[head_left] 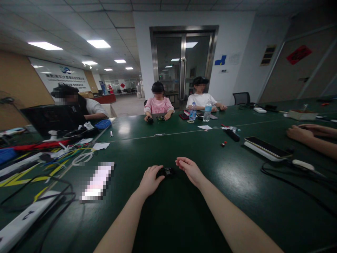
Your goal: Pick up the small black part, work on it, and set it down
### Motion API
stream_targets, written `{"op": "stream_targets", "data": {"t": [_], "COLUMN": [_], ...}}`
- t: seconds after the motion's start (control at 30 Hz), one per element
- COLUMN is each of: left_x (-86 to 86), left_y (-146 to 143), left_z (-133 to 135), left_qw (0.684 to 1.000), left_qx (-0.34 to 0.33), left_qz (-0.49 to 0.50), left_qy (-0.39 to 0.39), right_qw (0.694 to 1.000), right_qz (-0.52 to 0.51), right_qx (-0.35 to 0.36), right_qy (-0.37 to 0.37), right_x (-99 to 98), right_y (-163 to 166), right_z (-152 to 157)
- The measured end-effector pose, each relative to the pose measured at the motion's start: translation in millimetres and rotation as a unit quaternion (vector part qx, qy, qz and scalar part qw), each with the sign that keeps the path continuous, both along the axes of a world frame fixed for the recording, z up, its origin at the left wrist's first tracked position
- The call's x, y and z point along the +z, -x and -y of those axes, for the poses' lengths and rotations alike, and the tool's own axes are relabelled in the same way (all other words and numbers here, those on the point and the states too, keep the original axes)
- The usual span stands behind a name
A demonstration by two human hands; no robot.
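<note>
On the dark green table in front of me lies a small black device point(167, 172) with a paler patch on its top; its exact kind is hard to make out. My left hand point(151, 181) grips its left end, fingers curved over the far side and thumb along the near side. To the right, a small gap from the device, my right hand point(192, 172) is held on edge. Its fingers are loosely bent and point left, with nothing visible in them.
A blurred lit phone point(97, 182) lies left, near a white power strip point(28, 214) and tangled cables. Right are a phone on a white block point(267, 149) and another person's hands point(300, 133). Across the table sit people with headsets, near two water bottles point(207, 111).
</note>
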State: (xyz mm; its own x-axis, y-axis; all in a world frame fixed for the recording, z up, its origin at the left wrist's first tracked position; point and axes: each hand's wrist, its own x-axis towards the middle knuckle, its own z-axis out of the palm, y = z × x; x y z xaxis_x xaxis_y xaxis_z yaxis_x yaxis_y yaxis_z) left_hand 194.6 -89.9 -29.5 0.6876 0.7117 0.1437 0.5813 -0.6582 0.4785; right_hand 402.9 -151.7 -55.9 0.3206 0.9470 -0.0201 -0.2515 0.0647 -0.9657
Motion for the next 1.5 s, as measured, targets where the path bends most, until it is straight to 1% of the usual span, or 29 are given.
{"op": "stream_targets", "data": {"t": [0.27,0.33,0.4,0.5,0.63,0.73,0.83,1.0,1.13,1.27,1.5], "left_x": [1.1,0.9,-0.2,-2.8,-6.1,-7.3,-7.3,-5.4,-4.6,-3.3,3.8], "left_y": [1,1,0,1,1,1,0,1,2,1,-1], "left_z": [0,0,0,-2,-3,-4,-3,-1,-1,0,4], "left_qw": [1.000,1.000,1.000,1.000,1.000,0.999,0.999,0.999,0.999,1.000,1.000], "left_qx": [0.002,0.002,0.001,-0.002,-0.011,-0.013,-0.010,-0.012,-0.006,-0.001,0.007], "left_qz": [0.004,0.004,0.005,0.009,0.012,0.015,0.014,0.014,0.015,0.012,-0.003], "left_qy": [0.014,0.016,0.013,-0.002,-0.022,-0.030,-0.037,-0.037,-0.030,-0.024,0.003], "right_qw": [0.999,0.997,0.992,0.972,0.932,0.904,0.882,0.866,0.862,0.871,0.901], "right_qz": [0.041,0.074,0.127,0.234,0.362,0.426,0.468,0.497,0.503,0.486,0.431], "right_qx": [0.005,0.004,-0.002,0.005,0.015,0.021,0.036,0.052,0.058,0.067,0.057], "right_qy": [0.007,0.006,-0.001,-0.013,-0.031,-0.039,-0.031,-0.007,0.003,0.007,-0.012], "right_x": [2.1,1.2,0.8,3.9,15.2,21.4,21.7,19.7,22.0,23.2,17.0], "right_y": [0,2,5,13,24,29,31,32,32,32,31], "right_z": [3,2,2,4,12,16,17,15,15,17,15]}}
